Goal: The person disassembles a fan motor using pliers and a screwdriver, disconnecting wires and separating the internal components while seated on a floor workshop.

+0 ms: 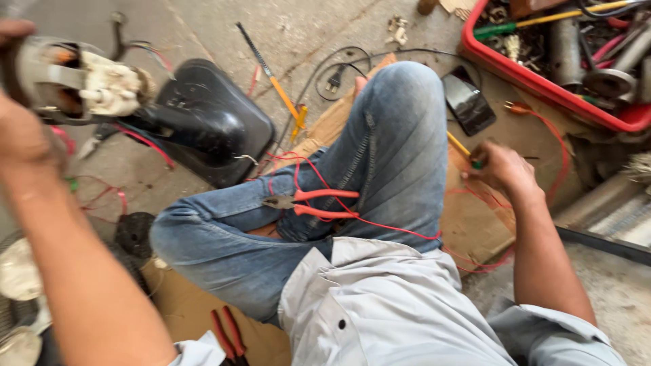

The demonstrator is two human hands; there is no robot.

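Lap: we are sitting cross-legged in jeans, and red-handled pliers (313,202) are lying across our thigh with a thin red wire (380,224) trailing over them.
Near floor: a second pair of red-handled pliers (227,337) is lying on the cardboard sheet (475,224) under us.
Left hand (17,115): we are raising it at the frame's left edge, clasped around a small electric motor (78,81); the motor is hanging above the black fan base (203,125).
Right hand (498,166): we are reaching out over the cardboard, fingers closed around a yellow-shafted screwdriver (464,150) with a green collar.
Beside the knee: a black phone (468,102) is lying flat, just next to the screwdriver.
Container: the red plastic tray (536,85) at the far right is holding metal tubes, a green-and-yellow screwdriver (542,24) and loose parts, crowding to its rim.
Open room: we are seeing bare concrete floor (203,27) at the top left, crossed by an orange-handled file (271,71) and a black power cord (336,78).
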